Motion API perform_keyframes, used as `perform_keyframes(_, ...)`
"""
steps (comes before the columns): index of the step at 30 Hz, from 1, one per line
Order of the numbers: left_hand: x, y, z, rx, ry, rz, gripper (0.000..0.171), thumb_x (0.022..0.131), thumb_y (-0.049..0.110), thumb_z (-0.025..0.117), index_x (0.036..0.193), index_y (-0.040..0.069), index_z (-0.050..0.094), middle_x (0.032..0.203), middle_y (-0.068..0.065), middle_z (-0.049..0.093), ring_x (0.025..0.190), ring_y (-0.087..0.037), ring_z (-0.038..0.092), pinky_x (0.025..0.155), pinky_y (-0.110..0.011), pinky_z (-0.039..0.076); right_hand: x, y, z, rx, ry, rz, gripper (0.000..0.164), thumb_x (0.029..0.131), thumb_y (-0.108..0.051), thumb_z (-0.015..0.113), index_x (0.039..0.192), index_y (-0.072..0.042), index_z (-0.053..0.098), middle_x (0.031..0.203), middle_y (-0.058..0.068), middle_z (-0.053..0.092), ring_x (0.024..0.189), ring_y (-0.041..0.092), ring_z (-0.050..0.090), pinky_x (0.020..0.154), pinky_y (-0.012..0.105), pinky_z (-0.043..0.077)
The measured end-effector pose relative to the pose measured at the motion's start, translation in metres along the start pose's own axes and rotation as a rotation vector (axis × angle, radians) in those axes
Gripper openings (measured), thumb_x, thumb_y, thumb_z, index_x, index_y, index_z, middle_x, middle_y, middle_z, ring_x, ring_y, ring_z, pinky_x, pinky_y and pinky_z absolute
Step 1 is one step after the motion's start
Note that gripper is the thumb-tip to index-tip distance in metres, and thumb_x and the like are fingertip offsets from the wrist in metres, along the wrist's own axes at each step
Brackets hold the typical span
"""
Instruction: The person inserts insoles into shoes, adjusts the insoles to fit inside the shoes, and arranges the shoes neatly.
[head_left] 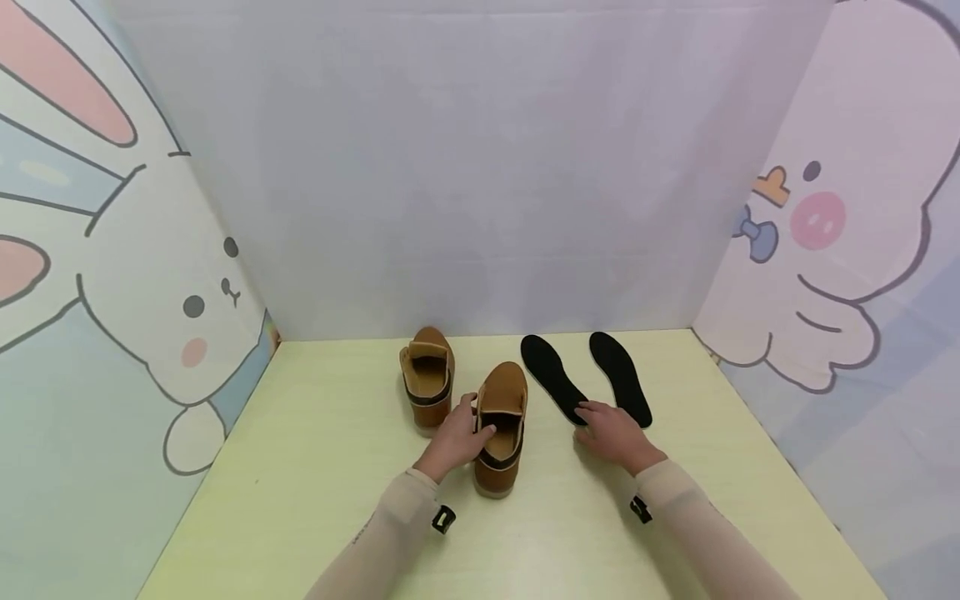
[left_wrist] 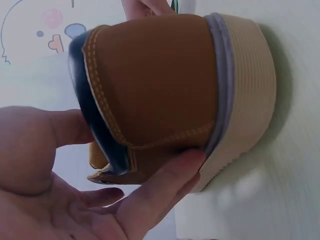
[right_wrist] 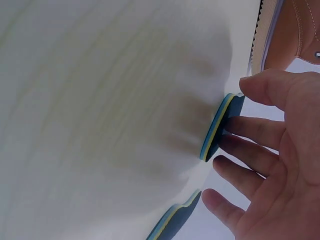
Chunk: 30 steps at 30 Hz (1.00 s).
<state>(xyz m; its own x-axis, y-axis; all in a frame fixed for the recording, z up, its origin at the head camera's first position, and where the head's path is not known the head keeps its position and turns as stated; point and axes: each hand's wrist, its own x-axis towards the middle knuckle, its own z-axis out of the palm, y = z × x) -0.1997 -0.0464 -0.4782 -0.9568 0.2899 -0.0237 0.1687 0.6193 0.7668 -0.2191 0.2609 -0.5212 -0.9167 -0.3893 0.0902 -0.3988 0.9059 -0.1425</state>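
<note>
My left hand [head_left: 452, 439] grips the nearer brown shoe [head_left: 504, 386] at its left side. In the left wrist view, the thumb hooks over the dark collar of the shoe [left_wrist: 160, 85], with fingers along the outside; its pale ribbed sole faces the table. My right hand [head_left: 613, 435] reaches to the near end of the left black insole [head_left: 553, 372]. Its fingers are spread and fairly straight in the right wrist view, two fingertips on the insole [right_wrist: 216, 131] with blue and yellow edge layers, the thumb by its edge.
Another brown shoe [head_left: 431, 414] stands farther back on the left, toe pointing away. The second black insole [head_left: 621, 379] lies to the right of the first. A pale yellow table [head_left: 315, 467] meets a plain back wall [head_left: 480, 167], with cartoon-printed panels at both sides.
</note>
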Motion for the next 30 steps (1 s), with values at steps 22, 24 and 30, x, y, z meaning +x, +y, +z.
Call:
perform_keyframes(22, 0.008, 0.007, 0.01, -0.005, 0.015, 0.001, 0.066, 0.097, 0.006, 0.062, 0.153, -0.008, 0.03, 0.141, -0.031, 0.049, 0.13, -0.043, 0.05, 0.102, -0.055, 0.045, 0.031, 0.082, -0.024, 0.174, -0.126, 0.402, 0.061, 0.101, -0.027, 0.059, 0.143, 0.014, 0.043, 0.139, 0.04, 0.044, 0.125, 0.056, 0.046, 0.095, 0.063, 0.046)
perform_keyframes(24, 0.007, 0.007, 0.012, -0.009, 0.02, -0.012, 0.069, 0.098, 0.007, 0.062, 0.156, -0.004, 0.027, 0.141, -0.031, 0.048, 0.128, -0.042, 0.052, 0.1, -0.054, 0.047, 0.033, 0.086, -0.022, 0.179, -0.161, 0.416, 0.064, 0.1, -0.029, 0.061, 0.142, 0.016, 0.043, 0.137, 0.041, 0.044, 0.123, 0.056, 0.047, 0.094, 0.062, 0.047)
perform_keyframes(30, 0.001, 0.01, 0.016, -0.052, 0.028, -0.027, 0.08, 0.097, 0.004, 0.06, 0.162, 0.01, 0.015, 0.152, -0.032, 0.027, 0.074, -0.032, 0.063, 0.062, -0.041, 0.049, 0.036, 0.08, -0.019, 0.164, -0.167, 0.41, 0.06, 0.098, -0.027, 0.066, 0.134, 0.018, 0.049, 0.127, 0.041, 0.049, 0.116, 0.057, 0.051, 0.088, 0.062, 0.05)
